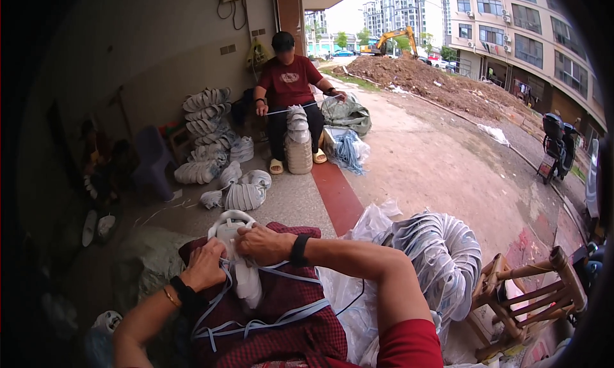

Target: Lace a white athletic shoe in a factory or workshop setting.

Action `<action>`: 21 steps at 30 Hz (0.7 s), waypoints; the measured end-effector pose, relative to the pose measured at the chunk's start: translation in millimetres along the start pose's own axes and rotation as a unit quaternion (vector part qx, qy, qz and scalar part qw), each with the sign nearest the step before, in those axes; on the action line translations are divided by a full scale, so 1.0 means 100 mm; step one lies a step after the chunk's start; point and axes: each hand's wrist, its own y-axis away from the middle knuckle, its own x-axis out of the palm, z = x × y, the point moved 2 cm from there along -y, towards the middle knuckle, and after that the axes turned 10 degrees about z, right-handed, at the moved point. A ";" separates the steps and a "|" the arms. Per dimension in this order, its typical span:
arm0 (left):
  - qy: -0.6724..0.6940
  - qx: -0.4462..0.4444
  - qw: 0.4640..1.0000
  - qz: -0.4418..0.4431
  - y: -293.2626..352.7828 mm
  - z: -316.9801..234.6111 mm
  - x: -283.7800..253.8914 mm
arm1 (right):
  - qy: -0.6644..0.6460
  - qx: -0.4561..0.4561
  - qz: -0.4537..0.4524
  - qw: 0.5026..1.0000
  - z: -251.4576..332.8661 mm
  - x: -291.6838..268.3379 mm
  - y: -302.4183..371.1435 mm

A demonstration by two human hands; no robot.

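Observation:
On my lap, over a dark red checked cloth (300, 329), lies a bundle of white curved pieces (246, 285) that look like shoe uppers. My left hand (208, 264) is closed at the bundle's left side, pinching a pale blue strip (256, 325) that loops down across the cloth. My right hand (263, 244) is closed over the bundle's upper right side; its fingertips are bent inward, and what they grip is hidden. Another end of the strip comes out below my right wrist. A white rounded piece (231, 218) stands up beyond both hands.
Facing me, a seated person (291, 90) stretches a blue strip above a tall white stack (298, 154). More nested stacks (208, 128) stand by the wall. At my right lie a big coiled stack (441, 259) on clear plastic and a bamboo stool (524, 297). A purple chair (153, 163) stands left.

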 end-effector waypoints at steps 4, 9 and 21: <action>-0.015 0.021 0.999 0.020 0.02 0.11 0.08 | 0.047 0.028 0.049 0.997 0.01 0.07 -0.06; 0.082 0.003 0.987 0.139 -0.11 0.24 0.07 | 0.075 0.013 -0.021 0.997 0.12 0.22 -0.04; 0.153 -0.091 0.979 0.100 -0.15 0.23 0.16 | 0.118 0.013 -0.058 0.991 0.21 0.32 -0.19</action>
